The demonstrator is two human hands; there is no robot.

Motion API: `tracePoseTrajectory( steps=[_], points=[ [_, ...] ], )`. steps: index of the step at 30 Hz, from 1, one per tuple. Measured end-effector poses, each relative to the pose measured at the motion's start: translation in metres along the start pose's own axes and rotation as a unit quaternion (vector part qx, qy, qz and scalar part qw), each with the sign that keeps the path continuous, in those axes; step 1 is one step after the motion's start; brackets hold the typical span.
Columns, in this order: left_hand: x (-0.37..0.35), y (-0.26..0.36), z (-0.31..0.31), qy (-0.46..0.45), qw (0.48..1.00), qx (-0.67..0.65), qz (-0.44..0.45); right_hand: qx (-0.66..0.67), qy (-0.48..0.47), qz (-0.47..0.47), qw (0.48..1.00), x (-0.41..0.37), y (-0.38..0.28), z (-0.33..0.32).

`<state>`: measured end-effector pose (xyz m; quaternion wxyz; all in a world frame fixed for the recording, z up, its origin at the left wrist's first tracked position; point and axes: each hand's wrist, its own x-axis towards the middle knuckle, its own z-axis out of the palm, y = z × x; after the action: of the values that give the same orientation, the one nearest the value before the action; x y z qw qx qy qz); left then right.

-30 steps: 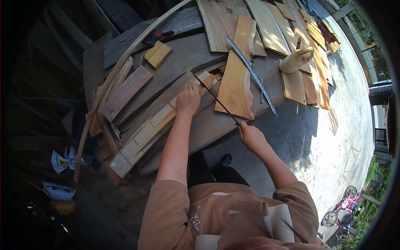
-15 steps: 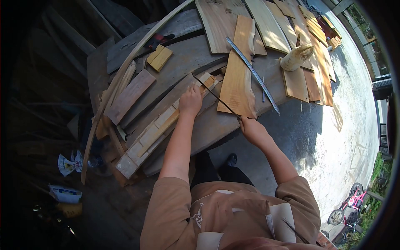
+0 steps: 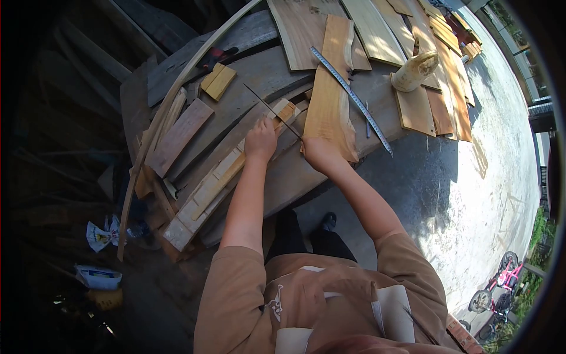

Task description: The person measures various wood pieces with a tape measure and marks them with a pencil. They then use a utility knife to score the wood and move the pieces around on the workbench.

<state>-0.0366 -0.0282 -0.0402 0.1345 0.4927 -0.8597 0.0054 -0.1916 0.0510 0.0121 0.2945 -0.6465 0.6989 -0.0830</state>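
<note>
My right hand (image 3: 320, 154) is closed round the near end of a thin dark saw blade (image 3: 268, 107). The blade lies slantwise across the far end of a long pale wooden piece (image 3: 217, 180) with block-like sections. My left hand (image 3: 260, 139) is wrapped over that piece, just on the near side of the blade. A wide light-brown board (image 3: 328, 100) lies to the right, close to my right hand, with a metal ruler (image 3: 352, 101) across it. The handle end of the saw is hidden in my fist.
A small yellowish block (image 3: 219, 81) and a reddish plank (image 3: 180, 137) lie on the rough wooden table (image 3: 295, 183). A long curved strip (image 3: 167, 109) runs along the left. Boards and a whitish round post (image 3: 415, 71) stand at right. A pink bicycle (image 3: 504, 277) is on the ground.
My right hand has moved left and up toward the wooden piece, and the blade's far end now reaches farther past it. My left hand remains on the piece.
</note>
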Motion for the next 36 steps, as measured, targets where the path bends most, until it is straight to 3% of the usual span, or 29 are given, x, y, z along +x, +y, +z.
tracePoseTrajectory(
  steps=[4, 6, 10, 12, 16, 18, 21, 24, 30, 34, 36],
  points=[
    [0.002, 0.001, -0.008, -0.028, 0.999, -0.017, -0.015, 0.0, 0.027, -0.005, 1.0, -0.034, 0.021, 0.007],
    [0.002, 0.003, -0.007, -0.052, 0.998, 0.003, -0.031, -0.025, -0.033, 0.05, 0.998, -0.066, 0.027, -0.01],
    [0.001, 0.001, -0.003, -0.026, 0.999, -0.014, -0.016, -0.053, -0.063, 0.066, 0.994, -0.083, 0.019, -0.025],
    [0.003, 0.0, -0.007, -0.047, 0.998, -0.023, -0.028, -0.058, -0.083, 0.009, 0.995, -0.08, 0.016, -0.027],
    [0.004, 0.001, -0.009, -0.092, 0.994, -0.04, -0.041, -0.064, -0.102, 0.008, 0.993, -0.08, 0.012, -0.032],
    [0.001, 0.0, -0.002, -0.018, 1.0, -0.002, -0.006, -0.025, -0.068, 0.055, 0.996, -0.081, 0.017, -0.036],
    [-0.001, 0.0, 0.0, -0.027, 1.0, -0.005, -0.01, 0.007, -0.02, 0.077, 0.997, -0.078, 0.028, -0.023],
    [-0.001, 0.0, 0.0, -0.033, 0.999, 0.007, -0.005, 0.022, -0.04, 0.096, 0.994, -0.076, 0.017, -0.011],
    [0.0, -0.002, 0.002, -0.025, 1.0, -0.001, 0.001, 0.007, 0.018, 0.01, 1.0, 0.012, -0.005, 0.002],
    [0.0, -0.001, 0.0, -0.023, 1.0, -0.012, -0.004, -0.013, 0.038, 0.015, 0.999, 0.041, -0.018, 0.013],
    [0.004, -0.001, -0.006, -0.094, 0.995, -0.031, -0.022, -0.01, 0.024, 0.002, 1.0, 0.022, -0.012, 0.007]
  ],
)
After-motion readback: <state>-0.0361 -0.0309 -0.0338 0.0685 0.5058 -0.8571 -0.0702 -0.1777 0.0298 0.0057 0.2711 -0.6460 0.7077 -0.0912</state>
